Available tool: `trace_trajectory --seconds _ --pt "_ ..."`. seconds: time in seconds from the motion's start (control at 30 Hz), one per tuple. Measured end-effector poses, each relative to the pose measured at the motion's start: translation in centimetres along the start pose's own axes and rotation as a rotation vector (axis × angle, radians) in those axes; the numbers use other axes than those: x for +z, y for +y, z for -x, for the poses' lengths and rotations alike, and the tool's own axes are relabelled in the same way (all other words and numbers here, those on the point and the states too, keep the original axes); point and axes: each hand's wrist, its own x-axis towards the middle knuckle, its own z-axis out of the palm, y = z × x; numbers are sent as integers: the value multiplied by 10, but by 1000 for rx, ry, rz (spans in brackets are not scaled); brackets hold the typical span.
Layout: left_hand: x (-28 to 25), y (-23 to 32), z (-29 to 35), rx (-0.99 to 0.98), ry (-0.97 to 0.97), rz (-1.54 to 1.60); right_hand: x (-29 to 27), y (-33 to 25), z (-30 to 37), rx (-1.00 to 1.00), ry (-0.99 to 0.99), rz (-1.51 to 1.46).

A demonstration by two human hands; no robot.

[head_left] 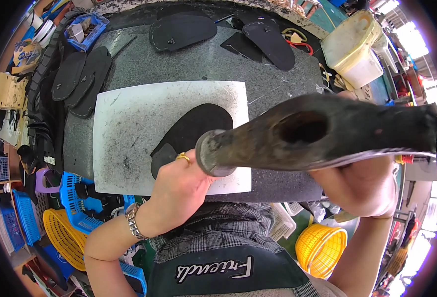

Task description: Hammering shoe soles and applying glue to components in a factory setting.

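Observation:
A large worn metal hammer [258, 143] is raised close to the camera, its eye hole facing up. My right hand [362, 183] is closed below the hammer head, wrapped round the handle, which is mostly hidden. A black sole-shaped piece [198, 126] lies flat on a scuffed white board [124, 128], with a smaller dark grey rounded piece [165, 154] over its near left end. At the sole piece's near edge, my left hand [179, 190] has its fingers pinched together. The hammer face covers its fingertips, so what they hold is hidden.
Under the board is a dark speckled bench top [134, 59]. Black sole-shaped pieces [183, 32] lie along its far side and far left. A blue basket [86, 30] stands far left, a whitish bucket [352, 42] far right. Yellow baskets [322, 247] are below the bench.

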Motion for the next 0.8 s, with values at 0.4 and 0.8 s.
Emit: trace_trajectory --seconds 0.4,0.8 --pt "1 -2 -9 18 2 -55 8 -4 0 53 48 90" --pt "8 -5 -13 55 8 -176 2 0 -5 1 -351 172"
